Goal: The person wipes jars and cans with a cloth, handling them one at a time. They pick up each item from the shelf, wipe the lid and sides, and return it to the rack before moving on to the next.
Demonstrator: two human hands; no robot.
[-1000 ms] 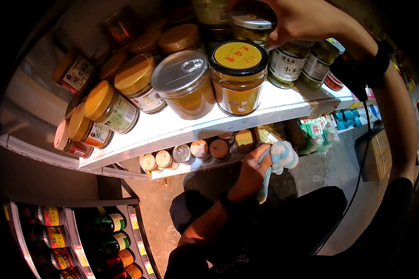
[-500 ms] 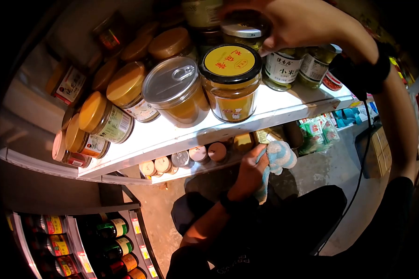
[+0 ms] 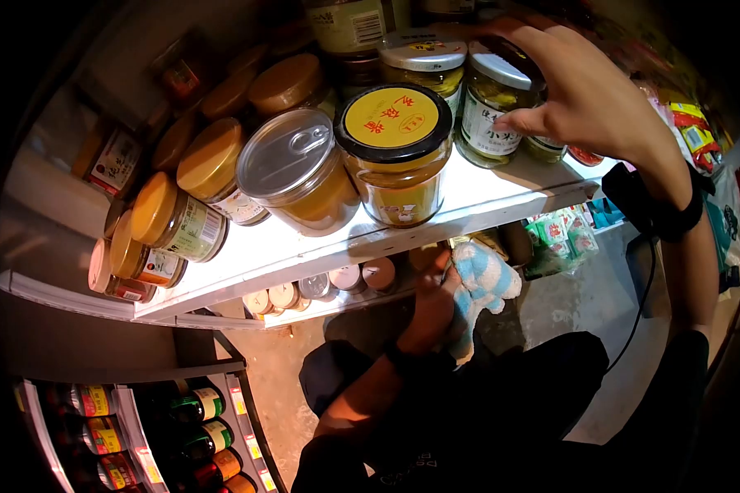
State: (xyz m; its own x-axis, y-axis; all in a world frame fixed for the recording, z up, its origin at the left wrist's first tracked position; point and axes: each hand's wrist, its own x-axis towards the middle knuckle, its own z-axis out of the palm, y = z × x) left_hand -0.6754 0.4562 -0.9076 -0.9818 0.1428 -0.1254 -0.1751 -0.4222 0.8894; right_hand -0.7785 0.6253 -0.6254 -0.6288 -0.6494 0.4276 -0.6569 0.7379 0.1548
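My left hand (image 3: 432, 306) grips a blue and white fluffy cloth (image 3: 487, 278) below the shelf edge. Over the lit shelf my right hand (image 3: 563, 86) is open, fingers stretched over a silver-lidded jar of green peppers (image 3: 489, 123). Its thumb overlaps the jar's label, and the fingertips are partly blurred near the lid. Left of that jar stands another silver-lidded jar (image 3: 423, 53). In front of it is a jar with a yellow and black lid (image 3: 396, 123), beside a clear ring-pull tub (image 3: 292, 156).
Orange-lidded jars (image 3: 210, 152) line the shelf's left part. The white shelf edge (image 3: 370, 251) crosses the view above a lower row of lidded containers (image 3: 345, 276). Bottles (image 3: 197, 404) lie in a rack at lower left. Green packets (image 3: 551, 238) sit beyond the cloth, and a black cable (image 3: 645, 304) hangs at right.
My right hand has moved right and down from the rear silver-lidded jar, exposing its lid, with the fingers now more spread. My left hand still grips the cloth. The view has shifted slightly.
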